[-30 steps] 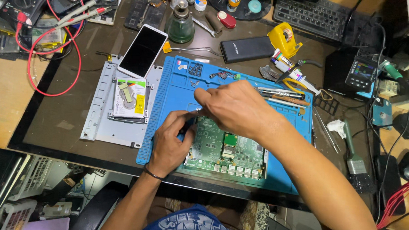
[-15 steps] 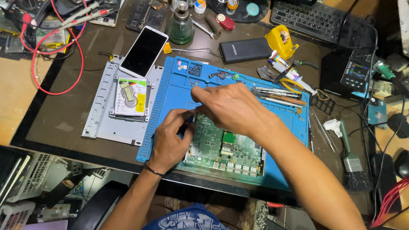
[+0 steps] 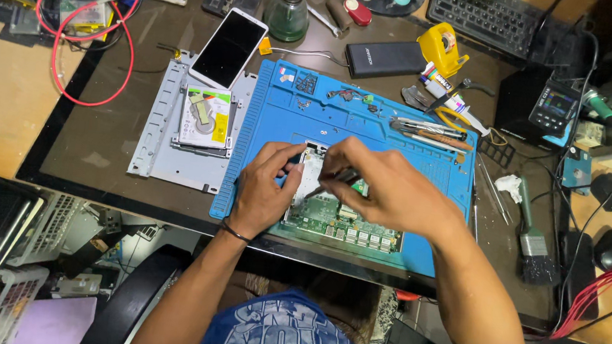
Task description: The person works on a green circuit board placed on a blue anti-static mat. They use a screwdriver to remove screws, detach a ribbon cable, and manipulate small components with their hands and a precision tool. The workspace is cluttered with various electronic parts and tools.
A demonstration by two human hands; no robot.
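Green circuit board [image 3: 331, 221] lay at lower centre of frame, near edge of a blue silicone mat [image 3: 396, 139], prob. so small parts wouldn't roll off or slide. Left hand [image 3: 261, 190] sat curled on the board's left edge w/ fingers pressed down, apparently to steady it; it gripped nothing else I could see. Right hand [image 3: 385, 185] was closed around a thin dark tool [image 3: 327, 184], tip angled down-left onto the board between the two hands, so the work point stayed braced from both sides.

Left of mat, centre-left of frame: grey metal bracket [image 3: 158, 149] w/ a small drive [image 3: 205, 117] on it, set aside but within reach. Above that a phone [image 3: 230, 48] lay face up, screen dark. Mat's upper tray area held loose screws & bits [image 3: 345, 95], sorted away from the board. Right of mat: pens and tweezers [image 3: 426, 129], a brush [image 3: 534, 237] on the tabletop [image 3: 90, 140]. Further up: glass bottle [image 3: 288, 10], black power bank [image 3: 386, 58], yellow tape dispenser [image 3: 441, 48], keyboard [image 3: 493, 19] at top right, red test leads [image 3: 77, 30] upper left.
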